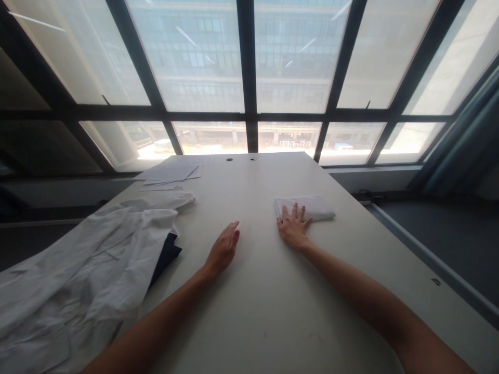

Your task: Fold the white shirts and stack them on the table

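On the right half of the white table (257,291) lies a neatly folded white cloth (317,206), flat and roughly rectangular. My right hand (294,227) rests on its near left part with the fingers spread, pressing down rather than gripping. My left hand (223,248) is over the middle of the table, fingers stretched out and held side by side, thumb uppermost, with nothing in it. Left of that hand spreads a crumpled pile of white garments (97,259). A dark blue piece of fabric (167,258) pokes out from under the pile's right edge.
Several loose sheets of paper (171,171) lie at the table's far left. Two round holes, one of them a dark cable hole (230,159), are near the far edge. Large windows (249,67) stand behind the table, and a blue-grey curtain (463,140) hangs at right.
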`<state>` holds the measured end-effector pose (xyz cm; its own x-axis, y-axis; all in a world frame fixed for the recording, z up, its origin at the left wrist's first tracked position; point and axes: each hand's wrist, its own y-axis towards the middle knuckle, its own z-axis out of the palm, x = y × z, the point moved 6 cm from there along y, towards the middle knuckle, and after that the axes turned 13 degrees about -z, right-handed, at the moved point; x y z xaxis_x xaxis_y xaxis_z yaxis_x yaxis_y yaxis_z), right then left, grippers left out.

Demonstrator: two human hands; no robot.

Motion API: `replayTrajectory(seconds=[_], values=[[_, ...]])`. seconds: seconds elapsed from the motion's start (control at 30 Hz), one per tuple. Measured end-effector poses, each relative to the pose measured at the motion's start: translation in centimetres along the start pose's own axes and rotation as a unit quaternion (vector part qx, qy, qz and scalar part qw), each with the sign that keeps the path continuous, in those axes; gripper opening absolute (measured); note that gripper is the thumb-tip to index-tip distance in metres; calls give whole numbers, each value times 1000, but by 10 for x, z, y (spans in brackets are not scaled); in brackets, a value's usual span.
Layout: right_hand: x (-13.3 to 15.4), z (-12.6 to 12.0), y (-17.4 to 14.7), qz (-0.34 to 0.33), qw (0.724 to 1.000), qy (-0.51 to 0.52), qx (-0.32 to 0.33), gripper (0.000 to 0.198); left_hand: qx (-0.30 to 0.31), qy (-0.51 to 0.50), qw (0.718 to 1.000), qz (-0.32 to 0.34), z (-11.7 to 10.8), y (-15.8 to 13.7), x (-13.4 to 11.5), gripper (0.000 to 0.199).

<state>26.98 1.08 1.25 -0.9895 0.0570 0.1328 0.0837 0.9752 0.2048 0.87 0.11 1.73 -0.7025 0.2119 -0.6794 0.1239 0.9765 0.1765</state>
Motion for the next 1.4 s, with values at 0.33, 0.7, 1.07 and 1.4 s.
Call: replayTrajectory(seconds=[0.33, 0.7, 1.07, 1.4], values=[[-53, 9, 48, 29, 1000, -7, -9, 64, 9, 23, 1000, -1, 2, -1, 2, 68], [-122, 18, 122, 59, 998, -4, 20, 66, 13, 47, 999, -6, 5, -2, 9, 64], [-147, 23, 150, 56, 998, -10, -11, 64, 43, 74, 996, -9, 9, -5, 8, 62], [-123, 17, 125, -13, 998, 2, -56, 60, 54, 89, 994, 13, 10, -6, -1, 58]])
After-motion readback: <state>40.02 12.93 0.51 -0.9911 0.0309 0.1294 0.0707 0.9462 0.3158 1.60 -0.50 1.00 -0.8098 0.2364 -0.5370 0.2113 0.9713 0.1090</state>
